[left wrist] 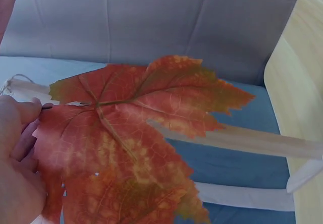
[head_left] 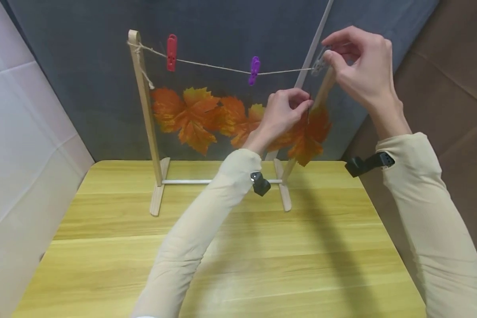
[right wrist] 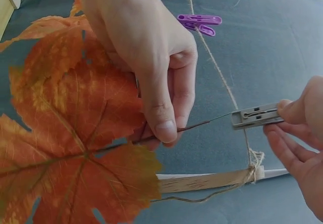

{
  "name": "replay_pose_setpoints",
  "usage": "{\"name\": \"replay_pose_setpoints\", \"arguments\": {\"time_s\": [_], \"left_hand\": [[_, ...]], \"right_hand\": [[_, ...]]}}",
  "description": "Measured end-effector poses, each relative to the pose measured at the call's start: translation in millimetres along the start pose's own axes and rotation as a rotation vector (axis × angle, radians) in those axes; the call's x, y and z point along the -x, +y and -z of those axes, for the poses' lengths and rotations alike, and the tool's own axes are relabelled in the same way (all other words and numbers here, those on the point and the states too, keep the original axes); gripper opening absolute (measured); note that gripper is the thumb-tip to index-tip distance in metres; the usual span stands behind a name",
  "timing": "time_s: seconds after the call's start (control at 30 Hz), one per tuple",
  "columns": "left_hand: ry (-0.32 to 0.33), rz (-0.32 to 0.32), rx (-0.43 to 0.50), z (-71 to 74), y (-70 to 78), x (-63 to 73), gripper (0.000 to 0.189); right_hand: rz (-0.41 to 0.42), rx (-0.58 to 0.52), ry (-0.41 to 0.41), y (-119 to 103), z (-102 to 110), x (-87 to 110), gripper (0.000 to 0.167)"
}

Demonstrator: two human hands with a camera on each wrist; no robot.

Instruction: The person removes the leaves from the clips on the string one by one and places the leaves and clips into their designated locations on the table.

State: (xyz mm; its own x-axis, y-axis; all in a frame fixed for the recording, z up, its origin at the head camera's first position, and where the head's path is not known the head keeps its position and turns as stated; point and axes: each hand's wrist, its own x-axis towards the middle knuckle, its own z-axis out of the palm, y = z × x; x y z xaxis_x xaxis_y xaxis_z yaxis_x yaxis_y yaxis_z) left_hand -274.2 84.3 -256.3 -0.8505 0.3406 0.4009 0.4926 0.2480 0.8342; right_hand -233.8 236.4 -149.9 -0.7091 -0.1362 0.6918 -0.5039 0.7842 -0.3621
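My left hand (head_left: pixel 280 112) pinches the dark stem (right wrist: pixel 194 126) of an orange-red artificial maple leaf (right wrist: pixel 75 143) between thumb and fingertips. Higher and to the right, my right hand (head_left: pixel 367 64) pinches the tail end of a grey clothespin (right wrist: pixel 257 116). The front end of that clothespin is at the twine (head_left: pixel 210 65), close to its right knot. A thin strand runs from the stem to the clothespin's tip; whether the jaws grip it is too small to tell. More leaves (head_left: pixel 196 117) hang in a row to the left, partly hidden by my left hand.
A wooden stand with a left post (head_left: pixel 147 106) and a white lower bar (head_left: pixel 187 181) carries the twine on a wood-grain table (head_left: pixel 286 265). A red clothespin (head_left: pixel 172 53) and a purple clothespin (head_left: pixel 254 70) sit on the twine. Grey-blue cloth hangs behind.
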Motion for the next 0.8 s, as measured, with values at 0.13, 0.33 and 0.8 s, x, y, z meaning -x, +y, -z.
{"name": "replay_pose_setpoints", "arguments": {"time_s": [0.13, 0.33, 0.8], "left_hand": [[-0.027, -0.006, 0.007, -3.7, 2.2, 1.2, 0.019], [-0.024, 0.0, -0.005, -7.5, 2.6, 4.6, 0.019], [-0.027, -0.026, 0.138, -14.2, -9.1, 34.5, 0.017]], "right_hand": [[0.035, -0.04, 0.065, 3, -2, 2.8, 0.024], [-0.002, -0.138, 0.132, -2, -3, 5.7, 0.021], [0.002, -0.217, 0.126, 7, -12, 28.8, 0.025]]}}
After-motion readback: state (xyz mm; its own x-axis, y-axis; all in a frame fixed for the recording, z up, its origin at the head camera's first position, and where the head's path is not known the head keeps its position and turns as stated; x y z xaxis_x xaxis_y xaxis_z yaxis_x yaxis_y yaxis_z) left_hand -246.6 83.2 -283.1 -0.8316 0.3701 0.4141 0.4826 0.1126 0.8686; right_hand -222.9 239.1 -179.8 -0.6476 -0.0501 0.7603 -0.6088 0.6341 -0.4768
